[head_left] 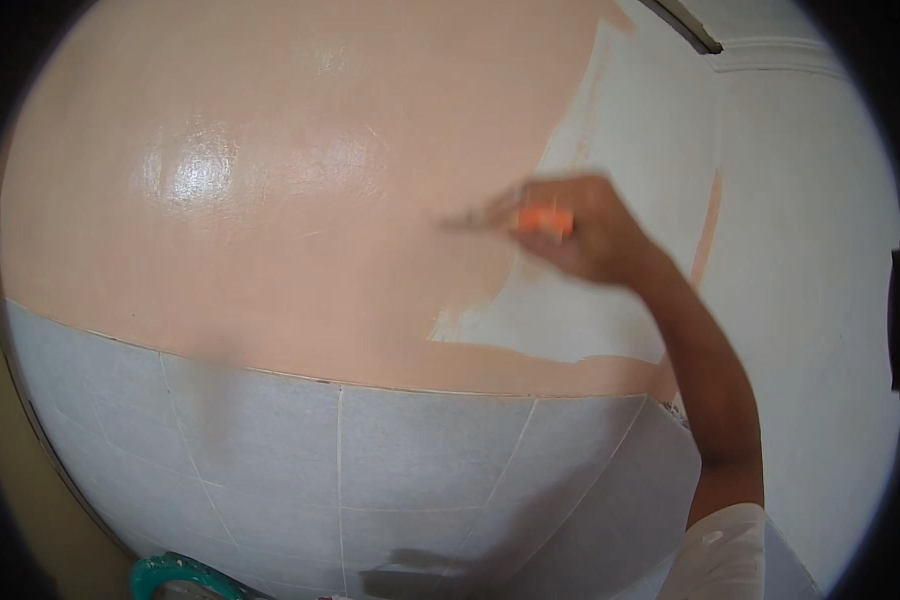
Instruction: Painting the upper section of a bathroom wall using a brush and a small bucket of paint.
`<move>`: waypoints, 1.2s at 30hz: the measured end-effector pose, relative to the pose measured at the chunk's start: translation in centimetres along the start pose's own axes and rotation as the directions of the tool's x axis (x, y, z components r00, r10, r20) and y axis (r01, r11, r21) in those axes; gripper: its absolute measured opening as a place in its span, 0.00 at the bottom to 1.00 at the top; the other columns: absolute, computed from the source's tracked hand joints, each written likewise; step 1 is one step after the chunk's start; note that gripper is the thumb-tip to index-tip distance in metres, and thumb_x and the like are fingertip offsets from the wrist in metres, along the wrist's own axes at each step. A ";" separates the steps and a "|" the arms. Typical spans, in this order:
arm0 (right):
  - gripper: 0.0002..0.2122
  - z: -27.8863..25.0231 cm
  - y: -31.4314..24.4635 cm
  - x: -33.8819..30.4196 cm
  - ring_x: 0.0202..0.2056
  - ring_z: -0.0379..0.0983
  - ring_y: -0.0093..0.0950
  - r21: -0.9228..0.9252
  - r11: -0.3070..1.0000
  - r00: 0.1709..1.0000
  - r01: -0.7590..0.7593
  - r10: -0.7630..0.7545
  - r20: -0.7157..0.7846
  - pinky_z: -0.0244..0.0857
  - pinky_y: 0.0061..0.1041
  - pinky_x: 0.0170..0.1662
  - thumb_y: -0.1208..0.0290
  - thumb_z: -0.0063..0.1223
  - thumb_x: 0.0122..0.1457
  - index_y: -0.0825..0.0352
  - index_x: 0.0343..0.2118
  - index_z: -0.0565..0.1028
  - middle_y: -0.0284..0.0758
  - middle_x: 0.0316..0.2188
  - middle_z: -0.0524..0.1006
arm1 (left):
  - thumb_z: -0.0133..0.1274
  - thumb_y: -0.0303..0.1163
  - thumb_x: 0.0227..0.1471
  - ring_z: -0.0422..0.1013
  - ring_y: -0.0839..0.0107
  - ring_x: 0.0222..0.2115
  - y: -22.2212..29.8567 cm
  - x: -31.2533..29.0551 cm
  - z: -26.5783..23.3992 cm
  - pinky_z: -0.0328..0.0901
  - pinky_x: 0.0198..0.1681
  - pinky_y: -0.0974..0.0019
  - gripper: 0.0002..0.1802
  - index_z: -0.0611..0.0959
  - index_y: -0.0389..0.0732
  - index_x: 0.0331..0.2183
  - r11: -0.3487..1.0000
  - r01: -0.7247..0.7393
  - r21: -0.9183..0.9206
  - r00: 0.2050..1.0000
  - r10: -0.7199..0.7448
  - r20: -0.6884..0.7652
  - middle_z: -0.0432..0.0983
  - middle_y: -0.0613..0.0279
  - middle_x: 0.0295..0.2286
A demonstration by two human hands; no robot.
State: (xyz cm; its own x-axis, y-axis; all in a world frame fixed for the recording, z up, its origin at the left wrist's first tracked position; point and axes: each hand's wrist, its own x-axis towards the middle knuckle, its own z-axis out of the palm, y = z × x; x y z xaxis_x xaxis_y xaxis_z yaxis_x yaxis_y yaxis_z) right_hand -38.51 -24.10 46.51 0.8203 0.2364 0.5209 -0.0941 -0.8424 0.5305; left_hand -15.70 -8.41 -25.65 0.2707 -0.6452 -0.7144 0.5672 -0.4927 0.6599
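Note:
My right hand (595, 230) is closed around a paintbrush (545, 220) with an orange handle, its bristle end blurred by motion and pointing left. The brush is at the wall, over the edge of the peach paint (300, 260); I cannot tell whether the bristles touch. Wet-looking peach paint covers the left and middle of the wall, with glossy highlights. Right of it a white patch (570, 320) shows through, bordered below by a peach strip. My left hand is out of the picture.
Grey tiles (270, 440) line the lower wall. A white side wall (800, 250) meets the corner at right, with a peach stripe along it. A teal curved rim (160, 572), paint-spattered, shows at lower left. A door frame (15, 390) runs along the left edge.

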 end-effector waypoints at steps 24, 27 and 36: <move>0.04 9.6 -10.2 -8.2 0.31 0.75 0.29 0.052 0.999 1.000 0.005 -0.006 0.028 0.72 0.27 0.32 0.74 0.55 0.49 0.65 0.29 0.76 0.35 0.32 0.77 | 0.36 0.50 0.55 0.47 0.80 0.09 2.7 -9.4 3.2 0.43 0.12 0.72 0.22 0.71 0.41 0.28 0.997 0.067 -0.037 0.994 -0.063 0.086 0.54 0.73 0.11; 0.03 8.0 -7.9 -8.7 0.29 0.76 0.32 0.095 0.995 0.999 -0.025 0.022 0.037 0.72 0.27 0.32 0.75 0.56 0.51 0.66 0.29 0.77 0.37 0.29 0.77 | 0.36 0.50 0.55 0.47 0.80 0.09 1.7 -8.8 2.4 0.43 0.12 0.72 0.22 0.71 0.41 0.29 0.997 0.072 -0.036 0.994 -0.069 0.083 0.54 0.74 0.11; 0.06 -1.9 0.5 -2.9 0.34 0.78 0.30 -0.462 0.874 0.960 -0.150 0.017 -0.280 0.72 0.23 0.37 0.78 0.58 0.52 0.66 0.33 0.79 0.35 0.34 0.80 | 0.37 0.48 0.55 0.50 0.78 0.09 1.4 -9.2 2.5 0.45 0.11 0.71 0.22 0.74 0.39 0.27 0.994 0.068 -0.090 0.995 -0.061 0.073 0.58 0.70 0.11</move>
State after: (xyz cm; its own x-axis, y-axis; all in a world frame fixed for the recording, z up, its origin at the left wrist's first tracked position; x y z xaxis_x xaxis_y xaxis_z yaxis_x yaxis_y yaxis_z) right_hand -41.96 -24.30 46.52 0.6279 0.3484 0.6960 -0.4657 -0.5483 0.6946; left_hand -19.32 -4.61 -17.56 0.1783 -0.6547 -0.7346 0.6520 -0.4805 0.5865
